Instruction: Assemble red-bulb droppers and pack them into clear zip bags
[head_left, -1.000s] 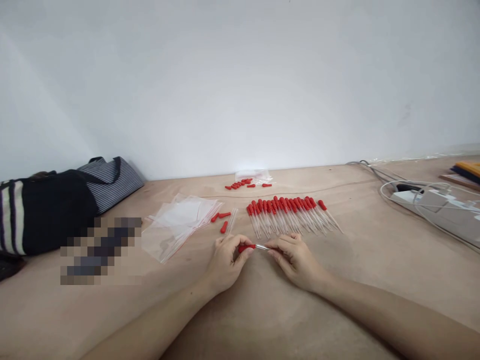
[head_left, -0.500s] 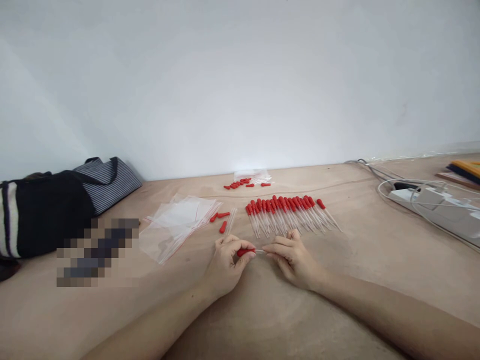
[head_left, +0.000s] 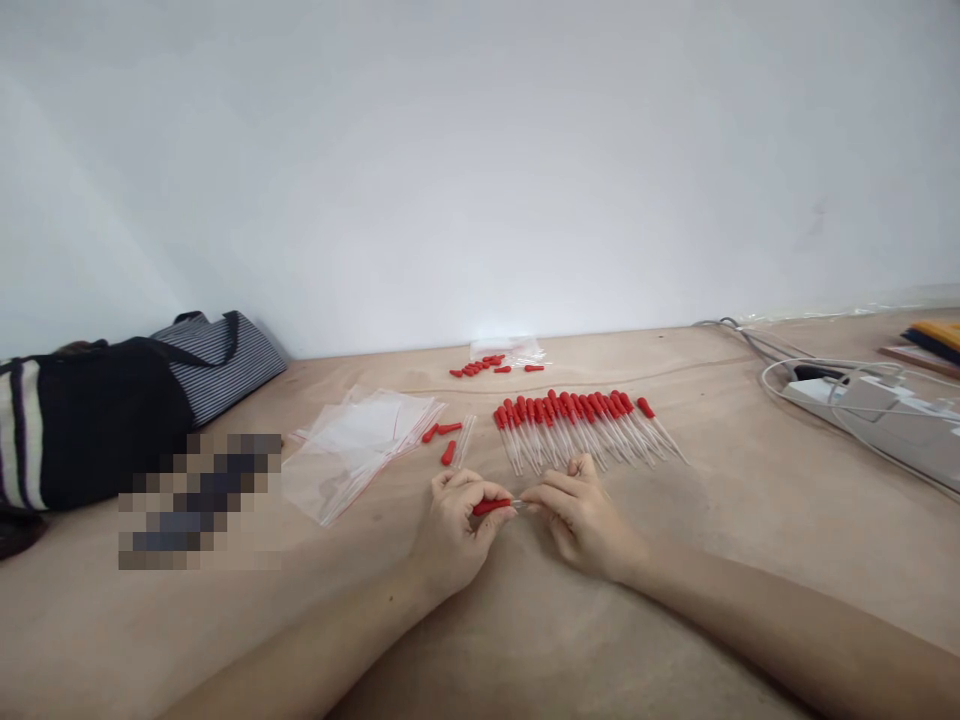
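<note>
Left hand pinches a red, bulb-shaped, rubbery cap; right hand, fingers closed, grips a slim, clear, glassy tube running between their fingertips; crooked pressure could crack it.

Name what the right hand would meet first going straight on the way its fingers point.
Most likely the left hand, at the fingers pinching the red bulb; the clear tube in the right hand spans that narrow gap. Depth leaves unclear whether fingers or bulb come first.
</note>
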